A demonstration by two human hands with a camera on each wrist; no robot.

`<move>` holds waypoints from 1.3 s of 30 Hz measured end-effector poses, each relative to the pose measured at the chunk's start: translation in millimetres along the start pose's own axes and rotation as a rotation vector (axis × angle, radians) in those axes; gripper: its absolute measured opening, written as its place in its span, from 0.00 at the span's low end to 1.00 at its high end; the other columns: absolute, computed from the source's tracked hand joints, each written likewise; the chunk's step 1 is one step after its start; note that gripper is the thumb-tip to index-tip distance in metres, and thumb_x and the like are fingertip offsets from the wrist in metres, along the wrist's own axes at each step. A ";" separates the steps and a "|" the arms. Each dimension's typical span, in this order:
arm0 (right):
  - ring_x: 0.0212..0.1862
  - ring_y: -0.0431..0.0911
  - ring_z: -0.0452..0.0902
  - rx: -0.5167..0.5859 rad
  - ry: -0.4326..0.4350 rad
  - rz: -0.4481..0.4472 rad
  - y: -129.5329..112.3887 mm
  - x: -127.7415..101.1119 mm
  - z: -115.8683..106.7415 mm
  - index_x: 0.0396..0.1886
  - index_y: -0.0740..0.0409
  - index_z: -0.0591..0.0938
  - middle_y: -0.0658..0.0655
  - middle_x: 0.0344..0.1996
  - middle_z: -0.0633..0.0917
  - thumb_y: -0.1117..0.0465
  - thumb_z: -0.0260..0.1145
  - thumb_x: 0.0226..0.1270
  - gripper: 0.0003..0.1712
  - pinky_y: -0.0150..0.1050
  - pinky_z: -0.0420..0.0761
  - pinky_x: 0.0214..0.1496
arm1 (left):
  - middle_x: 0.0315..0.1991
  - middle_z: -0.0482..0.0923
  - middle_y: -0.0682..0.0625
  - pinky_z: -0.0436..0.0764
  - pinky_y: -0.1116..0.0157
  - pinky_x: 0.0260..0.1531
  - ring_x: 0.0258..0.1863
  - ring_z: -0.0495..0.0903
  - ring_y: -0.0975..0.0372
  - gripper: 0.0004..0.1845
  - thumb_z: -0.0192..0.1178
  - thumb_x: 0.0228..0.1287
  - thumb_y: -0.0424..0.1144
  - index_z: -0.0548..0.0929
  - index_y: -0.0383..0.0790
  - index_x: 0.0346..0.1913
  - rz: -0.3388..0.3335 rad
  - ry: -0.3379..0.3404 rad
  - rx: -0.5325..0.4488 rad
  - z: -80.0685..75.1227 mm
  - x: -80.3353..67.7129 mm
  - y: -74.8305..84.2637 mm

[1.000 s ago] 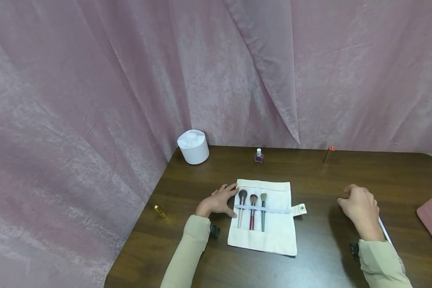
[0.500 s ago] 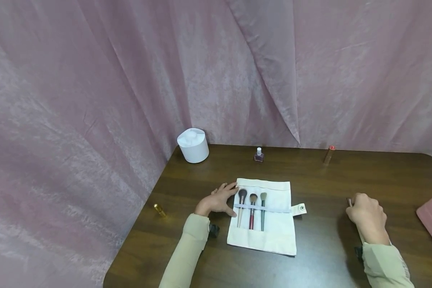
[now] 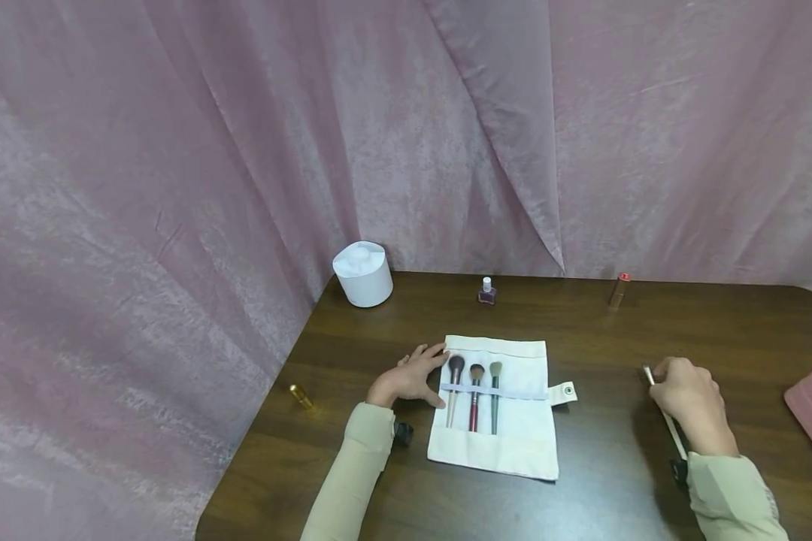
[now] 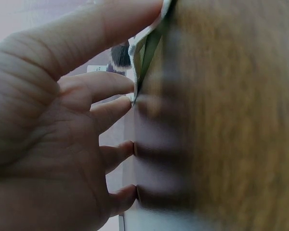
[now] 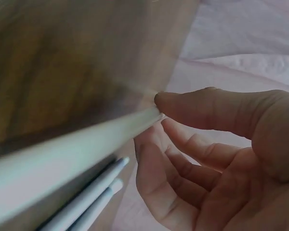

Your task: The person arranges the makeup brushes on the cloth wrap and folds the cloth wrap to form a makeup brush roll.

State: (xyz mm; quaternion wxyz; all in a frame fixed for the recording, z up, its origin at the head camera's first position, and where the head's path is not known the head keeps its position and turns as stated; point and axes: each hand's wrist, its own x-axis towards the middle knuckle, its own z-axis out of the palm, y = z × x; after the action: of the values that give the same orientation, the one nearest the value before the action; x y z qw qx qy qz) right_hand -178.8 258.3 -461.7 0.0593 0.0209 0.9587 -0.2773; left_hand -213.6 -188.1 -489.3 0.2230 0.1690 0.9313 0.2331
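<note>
We see right hand (image 3: 692, 401) pinching thin brush (image 3: 663, 412), bristles hidden; left hand (image 3: 409, 378) flat, fingers relaxed, on roll edge (image 3: 446, 353)

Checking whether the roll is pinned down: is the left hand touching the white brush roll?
Touching. In the left wrist view the fingertips rest against the edge of the brush roll; in the head view the left hand lies at its left edge.

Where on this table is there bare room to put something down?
Bare wood lies between the brush roll and the right hand, which pinches a brush, and behind the roll between the nail polish and lipstick. The near edge is free too. It is crowded where the left hand rests against the roll.
</note>
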 end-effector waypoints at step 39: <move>0.26 0.25 0.77 0.755 0.433 0.021 -86.7 12.4 13.0 0.55 0.75 0.80 0.38 0.26 0.80 0.73 0.64 0.63 0.19 0.26 0.81 0.28 | 0.82 0.46 0.50 0.47 0.41 0.73 0.80 0.40 0.47 0.52 0.79 0.54 0.43 0.61 0.42 0.79 0.020 0.005 -0.003 -1.0 -2.6 2.1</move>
State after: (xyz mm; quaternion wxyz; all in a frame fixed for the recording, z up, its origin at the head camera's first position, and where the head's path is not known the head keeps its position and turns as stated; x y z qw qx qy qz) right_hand -196.1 178.2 -428.3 -0.1522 0.1085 0.7800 -0.5973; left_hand -211.5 -187.8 -486.5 0.2187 0.1776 0.9297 0.2373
